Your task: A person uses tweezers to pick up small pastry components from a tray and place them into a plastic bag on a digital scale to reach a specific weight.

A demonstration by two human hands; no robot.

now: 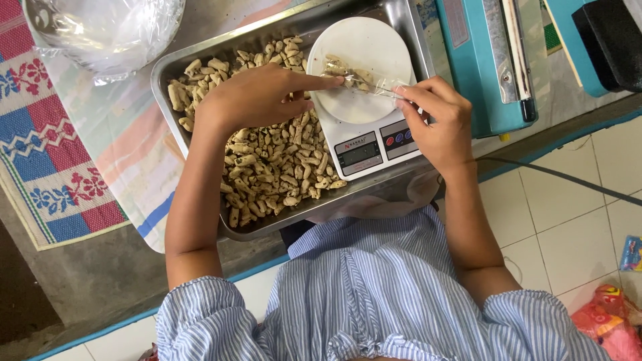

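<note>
The left hand [257, 97] pushes snack pieces into a clear bag [361, 79] on the scale [364, 87]; the right hand [435, 117] pinches its mouth. If that pinch loosens, pieces would likely spill into the tray [164, 67].

Setting, viewed from above. Pale square floor tiles [575, 220] with dark grout, bordered by a teal strip along a grey concrete floor [87, 281]. A woven mat [40, 154] in red, blue and white with flower motifs lies on the concrete. A dark cable [568, 177] crosses the tiles. Even, soft daylight.
</note>
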